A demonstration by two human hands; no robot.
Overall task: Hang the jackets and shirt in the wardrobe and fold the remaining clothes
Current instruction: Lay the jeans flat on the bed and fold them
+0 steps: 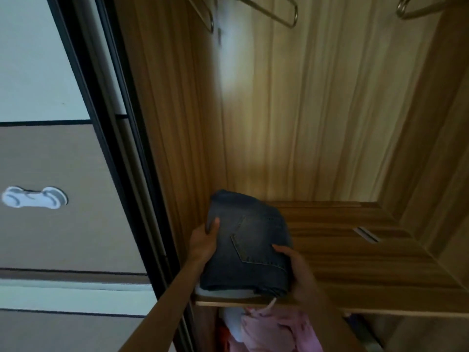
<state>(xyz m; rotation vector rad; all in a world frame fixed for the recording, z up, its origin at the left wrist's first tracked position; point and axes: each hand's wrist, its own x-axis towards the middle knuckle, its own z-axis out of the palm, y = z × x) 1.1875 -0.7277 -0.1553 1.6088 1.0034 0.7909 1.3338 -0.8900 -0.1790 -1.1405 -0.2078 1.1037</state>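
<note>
Gripping the folded jeans [251,245] by both side edges, left hand [205,240] thumb on top, right hand [299,270] curled round the near corner, at the shelf [355,262] front left; looks thick, heavy, floppy denim, so best supported from underneath

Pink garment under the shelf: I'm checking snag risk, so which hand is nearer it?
Right. The right hand grips the folded jeans just above the pink garment; the left hand holds their left edge, higher up and farther away.
</note>
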